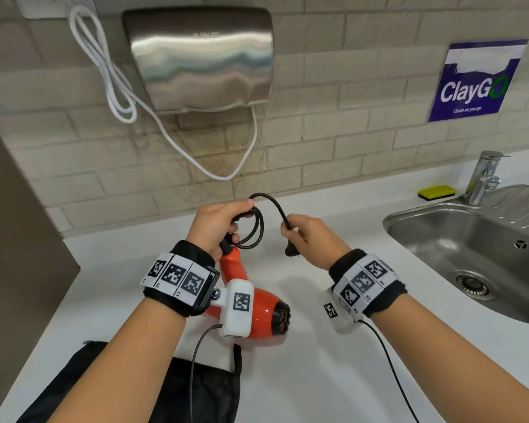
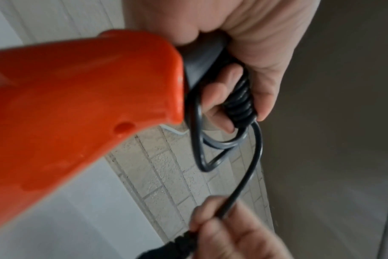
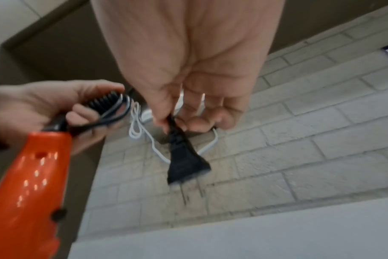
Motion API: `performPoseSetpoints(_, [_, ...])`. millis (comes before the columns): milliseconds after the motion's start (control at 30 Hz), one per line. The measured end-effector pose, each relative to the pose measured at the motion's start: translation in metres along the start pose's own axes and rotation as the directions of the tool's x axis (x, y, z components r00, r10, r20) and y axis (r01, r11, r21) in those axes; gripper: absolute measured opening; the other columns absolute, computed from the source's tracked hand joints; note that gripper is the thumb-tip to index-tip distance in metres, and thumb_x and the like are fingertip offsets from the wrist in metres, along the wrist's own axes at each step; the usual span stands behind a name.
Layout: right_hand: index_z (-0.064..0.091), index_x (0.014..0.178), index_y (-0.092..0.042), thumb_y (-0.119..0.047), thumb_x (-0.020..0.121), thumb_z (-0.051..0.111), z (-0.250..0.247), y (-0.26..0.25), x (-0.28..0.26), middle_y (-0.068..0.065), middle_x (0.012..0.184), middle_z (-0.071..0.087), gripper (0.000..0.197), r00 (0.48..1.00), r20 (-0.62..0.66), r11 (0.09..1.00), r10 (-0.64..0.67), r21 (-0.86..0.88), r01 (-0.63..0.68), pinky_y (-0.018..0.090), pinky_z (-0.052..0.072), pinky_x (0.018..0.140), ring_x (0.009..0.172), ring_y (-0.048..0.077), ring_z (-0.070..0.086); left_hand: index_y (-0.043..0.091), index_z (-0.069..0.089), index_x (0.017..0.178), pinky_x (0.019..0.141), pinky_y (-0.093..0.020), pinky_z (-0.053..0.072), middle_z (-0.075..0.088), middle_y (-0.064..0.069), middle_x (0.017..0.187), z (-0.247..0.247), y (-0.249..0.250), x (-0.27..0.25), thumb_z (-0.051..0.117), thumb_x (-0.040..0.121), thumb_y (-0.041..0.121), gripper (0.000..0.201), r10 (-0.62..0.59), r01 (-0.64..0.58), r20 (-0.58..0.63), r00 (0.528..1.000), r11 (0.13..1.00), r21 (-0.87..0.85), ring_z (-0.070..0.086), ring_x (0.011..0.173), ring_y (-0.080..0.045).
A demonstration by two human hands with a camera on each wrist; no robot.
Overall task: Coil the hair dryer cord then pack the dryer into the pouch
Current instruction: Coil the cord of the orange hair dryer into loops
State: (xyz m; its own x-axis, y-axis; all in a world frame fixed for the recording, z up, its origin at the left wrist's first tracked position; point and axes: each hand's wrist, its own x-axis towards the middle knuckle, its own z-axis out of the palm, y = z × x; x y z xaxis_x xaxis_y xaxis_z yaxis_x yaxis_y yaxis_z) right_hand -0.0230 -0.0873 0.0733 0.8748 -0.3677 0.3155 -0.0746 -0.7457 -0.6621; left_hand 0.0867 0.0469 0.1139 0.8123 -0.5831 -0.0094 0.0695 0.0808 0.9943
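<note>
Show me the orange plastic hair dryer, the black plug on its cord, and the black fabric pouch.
Orange plastic hair dryer [image 1: 261, 315], head view, on the barrel.
Black plug [image 3: 184, 161], right wrist view, on the plug body hanging below the fingers.
Black fabric pouch [image 1: 214, 389], head view, on the cloth between the forearms.

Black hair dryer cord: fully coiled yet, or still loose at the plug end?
Partly coiled. The left hand holds several loops of black cord; the right hand pinches the uncoiled end near the black plug.

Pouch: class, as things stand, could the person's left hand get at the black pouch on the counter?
Probably not yet. The left hand grips the coiled cord at the dryer handle, so it is occupied. The pouch lies near, under the forearm.
</note>
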Motion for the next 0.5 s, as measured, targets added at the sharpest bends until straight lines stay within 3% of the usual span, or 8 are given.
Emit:
performPoseSetpoints(100, [0.047, 0.082, -0.015, -0.001, 0.089, 0.046, 0.002, 0.008, -0.004, 0.001, 0.088, 0.048, 0.015, 0.999, 0.035, 0.999, 0.010, -0.050, -0.009, 0.002, 0.039, 0.058, 0.061, 0.000, 0.045, 0.012, 0.067, 0.075, 0.045, -0.019, 0.039, 0.065, 0.001, 0.069, 0.001, -0.001, -0.001, 0.066, 0.081, 0.017, 0.007, 0.021, -0.022, 0.021, 1.000, 0.999, 0.030, 0.037, 0.047, -0.006])
performPoseSetpoints(200, [0.047, 0.083, -0.014, 0.001, 0.089, 0.045, -0.002, 0.011, -0.003, 0.001, 0.090, 0.048, 0.016, 0.998, 0.043, 0.998, 0.036, -0.057, -0.034, 0.001, 0.039, 0.057, 0.058, -0.006, 0.051, 0.015, 0.069, 0.081, 0.054, -0.022, 0.046, 0.065, 0.008, 0.062, -0.001, -0.002, 0.000, 0.066, 0.081, 0.016, 0.003, 0.032, -0.034, 0.059, 0.998, 0.998, 0.047, 0.040, 0.053, -0.007])
performPoseSetpoints(300, [0.048, 0.082, -0.012, 0.003, 0.088, 0.046, -0.008, 0.009, -0.001, 0.003, 0.090, 0.050, 0.016, 0.999, -0.044, 1.000, 0.019, 0.002, -0.019, 0.001, 0.039, 0.056, 0.057, -0.019, 0.052, 0.017, 0.068, 0.083, 0.055, -0.019, 0.051, 0.066, 0.012, 0.057, -0.004, -0.002, 0.002, 0.067, 0.080, 0.014, 0.004, 0.039, -0.044, 0.102, 0.994, 0.998, 0.051, 0.046, 0.053, -0.006])
performPoseSetpoints(367, [0.050, 0.080, -0.014, 0.003, 0.087, 0.048, -0.011, 0.006, 0.001, 0.003, 0.087, 0.052, 0.018, 0.989, -0.151, 0.998, 0.000, 0.058, 0.009, 0.006, 0.042, 0.058, 0.063, -0.007, 0.057, 0.018, 0.068, 0.081, 0.055, -0.018, 0.053, 0.069, 0.011, 0.059, -0.006, -0.001, 0.003, 0.066, 0.080, 0.014, 0.005, 0.029, -0.035, 0.119, 0.992, 0.998, 0.048, 0.054, 0.053, -0.003])
performPoseSetpoints(433, [0.049, 0.075, -0.020, 0.002, 0.085, 0.050, -0.013, 0.000, 0.001, 0.000, 0.081, 0.053, 0.025, 0.973, -0.231, 0.990, -0.013, 0.131, 0.044, 0.012, 0.043, 0.062, 0.073, 0.017, 0.059, 0.019, 0.068, 0.080, 0.053, -0.018, 0.054, 0.070, 0.010, 0.063, -0.008, -0.001, 0.003, 0.065, 0.081, 0.014, 0.006, 0.024, -0.029, 0.128, 0.991, 0.999, 0.043, 0.058, 0.052, -0.002])
performPoseSetpoints(500, [0.048, 0.071, -0.025, 0.004, 0.083, 0.052, -0.014, -0.012, 0.000, -0.006, 0.076, 0.053, 0.032, 0.964, -0.265, 0.967, -0.029, 0.236, 0.094, 0.020, 0.047, 0.064, 0.073, 0.020, 0.058, 0.017, 0.068, 0.081, 0.051, -0.018, 0.054, 0.070, 0.005, 0.071, -0.008, -0.001, 0.002, 0.065, 0.081, 0.013, 0.006, 0.036, -0.042, 0.127, 0.991, 0.998, 0.050, 0.058, 0.049, -0.001])
